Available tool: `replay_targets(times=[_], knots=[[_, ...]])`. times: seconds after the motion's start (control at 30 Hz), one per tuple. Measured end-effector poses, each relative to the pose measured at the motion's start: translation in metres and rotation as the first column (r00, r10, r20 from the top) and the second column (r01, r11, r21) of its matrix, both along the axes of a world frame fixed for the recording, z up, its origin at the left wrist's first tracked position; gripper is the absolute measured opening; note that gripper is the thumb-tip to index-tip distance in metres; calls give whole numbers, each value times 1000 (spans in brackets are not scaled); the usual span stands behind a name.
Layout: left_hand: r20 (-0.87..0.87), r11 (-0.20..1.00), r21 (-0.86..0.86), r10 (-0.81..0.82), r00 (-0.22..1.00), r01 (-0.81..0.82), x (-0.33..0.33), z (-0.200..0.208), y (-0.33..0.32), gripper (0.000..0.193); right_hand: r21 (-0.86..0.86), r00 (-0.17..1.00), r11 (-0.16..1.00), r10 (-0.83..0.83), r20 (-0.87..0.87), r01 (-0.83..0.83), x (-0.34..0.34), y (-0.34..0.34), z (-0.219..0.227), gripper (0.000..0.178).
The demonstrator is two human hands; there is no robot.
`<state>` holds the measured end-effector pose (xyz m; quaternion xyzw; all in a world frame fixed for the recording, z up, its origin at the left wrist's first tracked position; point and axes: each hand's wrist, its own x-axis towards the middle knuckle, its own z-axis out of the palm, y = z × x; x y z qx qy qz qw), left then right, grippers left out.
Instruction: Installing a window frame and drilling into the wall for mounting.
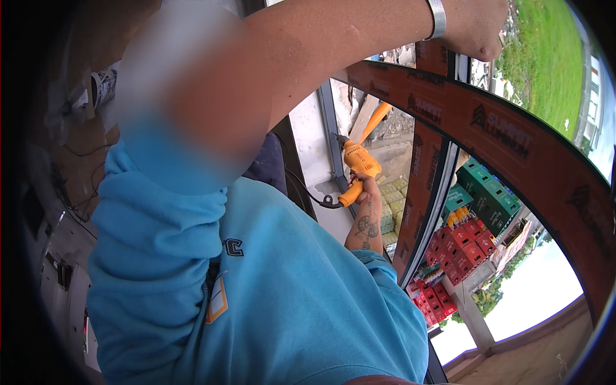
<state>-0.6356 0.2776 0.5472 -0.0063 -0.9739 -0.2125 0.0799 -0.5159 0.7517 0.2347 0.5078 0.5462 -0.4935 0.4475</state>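
My right hand, at the end of a tattooed forearm, grips the handle of a yellow-orange power drill. The drill's chuck points up and left, with its tip at or very close to a dark metal frame bar. A black cord runs from the drill's handle off to the left. My left arm reaches across the top of the view, a silver watch band on the wrist. The left hand is by the upper window frame, which is covered in orange-brown protective film; its fingers are hidden.
Another film-covered bar slants down right of the drill. Beyond the frame are stacked red crates, green crates, rubble and grass. Loose cables and a dim interior lie at the left.
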Motion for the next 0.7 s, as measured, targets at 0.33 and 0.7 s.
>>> replay_targets(times=[0.33, 0.7], knots=[[-24, 997, -71, 11, 1000, -13, -30, 3, -4, 40, -315, 463, 423, -884, 63, 850, 118, -47, -55, 34], [-116, 997, 40, -60, 991, 65, -23, -1, -19, 40, -210, 829, 877, -479, -290, 433, 153, -156, 74, 21]])
